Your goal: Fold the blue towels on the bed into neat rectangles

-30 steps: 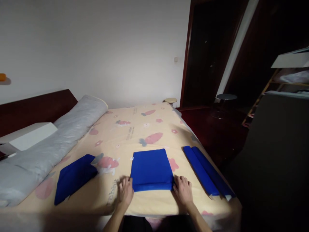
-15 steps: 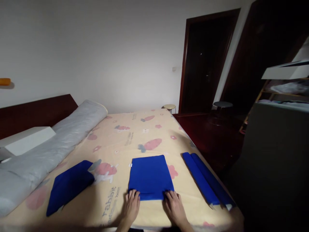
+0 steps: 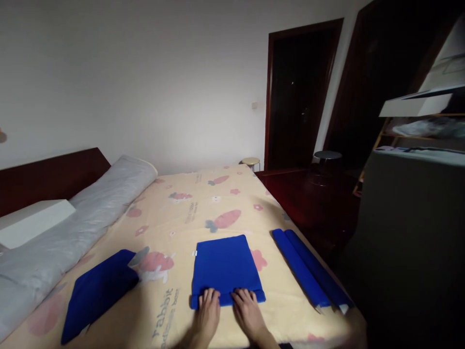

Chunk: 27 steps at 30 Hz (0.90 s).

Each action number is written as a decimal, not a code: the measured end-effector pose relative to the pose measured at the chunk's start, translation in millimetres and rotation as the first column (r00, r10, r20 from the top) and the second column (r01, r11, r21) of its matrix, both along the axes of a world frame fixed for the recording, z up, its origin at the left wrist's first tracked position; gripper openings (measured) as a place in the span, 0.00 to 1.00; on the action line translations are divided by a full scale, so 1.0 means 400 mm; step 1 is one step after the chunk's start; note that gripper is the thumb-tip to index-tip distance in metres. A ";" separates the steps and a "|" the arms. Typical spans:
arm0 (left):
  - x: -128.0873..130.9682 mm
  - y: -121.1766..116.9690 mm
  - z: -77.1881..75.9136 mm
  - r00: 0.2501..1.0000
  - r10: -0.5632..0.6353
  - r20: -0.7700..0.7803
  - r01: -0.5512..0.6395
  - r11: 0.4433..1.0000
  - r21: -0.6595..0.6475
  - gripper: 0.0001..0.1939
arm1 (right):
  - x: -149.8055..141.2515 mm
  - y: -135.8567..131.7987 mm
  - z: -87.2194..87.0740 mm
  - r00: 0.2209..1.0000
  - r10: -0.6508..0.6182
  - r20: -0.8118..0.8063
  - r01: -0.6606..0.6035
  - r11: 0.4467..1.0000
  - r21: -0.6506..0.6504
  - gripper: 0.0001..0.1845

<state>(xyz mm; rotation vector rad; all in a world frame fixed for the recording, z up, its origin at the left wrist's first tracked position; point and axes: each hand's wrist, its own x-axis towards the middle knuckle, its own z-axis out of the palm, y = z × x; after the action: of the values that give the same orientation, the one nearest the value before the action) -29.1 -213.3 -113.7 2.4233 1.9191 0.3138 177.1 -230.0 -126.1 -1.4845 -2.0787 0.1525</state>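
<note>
A blue cloth lies flat on the bed in front of me, a small white tag at its left edge. Its near edge is turned over into a narrow roll. My left hand is closed on that roll left of the middle, fingers curled over it. On the same roll, a little to the right, my right hand has its fingers bent over the fabric. Two rolled blue cloths lie side by side at the right. Another blue cloth, loosely folded, lies at the left.
The bed has a yellow sheet printed with carrots and rabbits. A grey rolled bedding bundle and a white box lie along the headboard. A dark cabinet stands at the right; stools stand beyond the bed.
The near edge of the middle cloth has been turned over into a small roll. My hands have moved inward from its corners, closer together. The view has shifted slightly.
</note>
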 end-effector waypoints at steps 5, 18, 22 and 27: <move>-0.101 0.011 0.018 0.997 0.055 -0.062 -0.052 0.998 0.047 0.20 | 0.148 -0.012 -0.023 0.990 -0.131 0.048 0.129 0.991 0.045 0.21; -0.115 -0.012 -0.043 0.986 0.167 -0.007 -0.164 0.971 0.174 0.23 | 0.123 -0.006 -0.033 0.965 -0.254 0.059 0.255 0.967 0.003 0.21; -0.064 -0.012 -0.043 0.987 0.159 0.015 -0.158 0.957 0.242 0.23 | 0.078 -0.006 -0.020 0.981 -0.192 0.023 0.192 0.981 0.029 0.21; 0.041 0.014 -0.051 0.994 -0.105 0.018 0.100 0.978 0.181 0.22 | -0.045 0.026 0.013 0.998 0.063 0.011 -0.062 0.994 -0.095 0.22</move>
<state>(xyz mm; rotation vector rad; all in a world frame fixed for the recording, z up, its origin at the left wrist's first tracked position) -12.7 -207.7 -134.3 2.6025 1.8206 0.5355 159.1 -219.6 -120.7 -1.4797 -2.1571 0.2691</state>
